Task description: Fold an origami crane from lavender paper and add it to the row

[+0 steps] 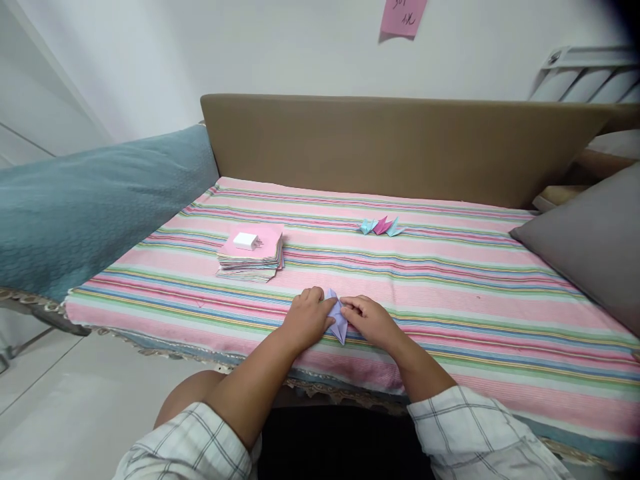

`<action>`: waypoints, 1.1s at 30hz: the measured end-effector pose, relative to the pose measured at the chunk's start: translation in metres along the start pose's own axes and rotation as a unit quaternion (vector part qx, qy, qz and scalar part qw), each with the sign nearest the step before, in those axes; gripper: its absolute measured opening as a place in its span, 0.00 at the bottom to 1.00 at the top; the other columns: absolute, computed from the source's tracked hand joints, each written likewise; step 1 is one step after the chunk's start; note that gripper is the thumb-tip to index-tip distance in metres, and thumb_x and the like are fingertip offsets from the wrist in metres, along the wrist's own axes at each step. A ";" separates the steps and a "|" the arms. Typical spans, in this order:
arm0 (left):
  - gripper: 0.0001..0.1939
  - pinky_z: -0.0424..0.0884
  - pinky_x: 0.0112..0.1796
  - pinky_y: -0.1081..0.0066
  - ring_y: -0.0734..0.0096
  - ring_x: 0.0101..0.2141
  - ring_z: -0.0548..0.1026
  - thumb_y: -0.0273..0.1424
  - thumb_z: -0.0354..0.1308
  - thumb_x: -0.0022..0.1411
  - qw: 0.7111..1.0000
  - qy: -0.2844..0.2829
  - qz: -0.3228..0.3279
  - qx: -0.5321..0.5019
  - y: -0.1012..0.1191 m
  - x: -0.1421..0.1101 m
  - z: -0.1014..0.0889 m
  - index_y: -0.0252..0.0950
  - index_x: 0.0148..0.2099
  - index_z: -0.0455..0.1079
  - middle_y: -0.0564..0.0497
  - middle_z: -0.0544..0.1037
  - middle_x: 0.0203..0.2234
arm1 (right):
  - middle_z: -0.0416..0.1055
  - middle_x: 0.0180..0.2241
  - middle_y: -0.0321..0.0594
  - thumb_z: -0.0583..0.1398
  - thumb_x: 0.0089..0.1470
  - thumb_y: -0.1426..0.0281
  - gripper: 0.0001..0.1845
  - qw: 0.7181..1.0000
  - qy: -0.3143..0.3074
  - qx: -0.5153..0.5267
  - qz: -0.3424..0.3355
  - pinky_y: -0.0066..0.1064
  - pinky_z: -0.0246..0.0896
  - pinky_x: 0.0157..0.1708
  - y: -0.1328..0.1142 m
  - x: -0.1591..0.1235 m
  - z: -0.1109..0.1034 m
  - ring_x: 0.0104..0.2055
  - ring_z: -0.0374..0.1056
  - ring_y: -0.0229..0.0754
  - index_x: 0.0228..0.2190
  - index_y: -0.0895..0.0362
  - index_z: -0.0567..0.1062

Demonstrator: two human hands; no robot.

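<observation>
A light purple piece of folded origami paper point(339, 328) lies on the striped cloth near its front edge, long and pointed at both ends. From the left, my left hand point(309, 317) grips it, thumb and curled fingers on its side edge. My right hand point(367, 318) pinches the opposite edge with thumb and forefinger. Parts of the paper are hidden under my fingers. Farther back stand small folded paper figures: a light blue one point(367, 227), a magenta one point(383, 226) and another light blue one point(395, 229).
Left of my hands sits a stack of square paper point(250, 267) with a small white box point(245, 241) on top. The pink striped cloth point(450, 293) covers the seat. A brown backrest point(370, 147) runs behind, with a grey cushion point(590, 240) at right and a blue-covered armrest point(110, 193) at left.
</observation>
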State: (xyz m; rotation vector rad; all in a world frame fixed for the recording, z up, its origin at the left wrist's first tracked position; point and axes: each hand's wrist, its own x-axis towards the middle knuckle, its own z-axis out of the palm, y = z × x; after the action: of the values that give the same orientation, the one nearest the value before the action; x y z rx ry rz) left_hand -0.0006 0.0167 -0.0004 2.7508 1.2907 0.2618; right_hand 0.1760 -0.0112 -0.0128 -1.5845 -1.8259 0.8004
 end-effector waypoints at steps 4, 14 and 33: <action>0.23 0.64 0.42 0.60 0.58 0.42 0.64 0.35 0.58 0.57 1.000 -0.007 -0.004 0.018 0.000 0.000 -0.002 0.44 0.55 0.62 0.46 0.64 0.40 | 0.70 0.38 0.44 0.54 0.54 0.63 0.19 1.000 -0.003 -0.015 0.001 0.34 0.59 0.40 -0.001 -0.001 0.000 0.39 0.66 0.44 0.45 0.57 0.73; 0.27 0.63 0.44 0.59 0.57 0.44 0.64 0.36 0.58 0.56 0.999 -0.038 -0.016 -0.007 -0.007 0.004 0.001 0.42 0.58 0.59 0.45 0.64 0.44 | 0.69 0.37 0.44 0.55 0.54 0.64 0.18 0.999 0.001 -0.029 -0.020 0.34 0.59 0.41 0.000 -0.001 0.004 0.41 0.65 0.44 0.45 0.56 0.72; 0.09 0.63 0.33 0.72 0.71 0.32 0.68 0.27 0.52 0.60 0.983 0.046 0.111 -0.136 -0.004 0.002 0.012 0.38 0.35 0.75 0.51 0.70 0.29 | 0.72 0.39 0.39 0.54 0.52 0.72 0.16 0.999 -0.009 0.042 -0.029 0.31 0.61 0.37 0.009 -0.002 -0.003 0.37 0.67 0.40 0.43 0.54 0.72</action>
State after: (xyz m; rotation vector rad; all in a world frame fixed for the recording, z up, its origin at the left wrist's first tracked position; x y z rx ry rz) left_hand -0.0001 0.0204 -0.0125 2.6669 0.8864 0.5461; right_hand 0.1840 -0.0122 -0.0175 -1.4686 -1.8183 0.8571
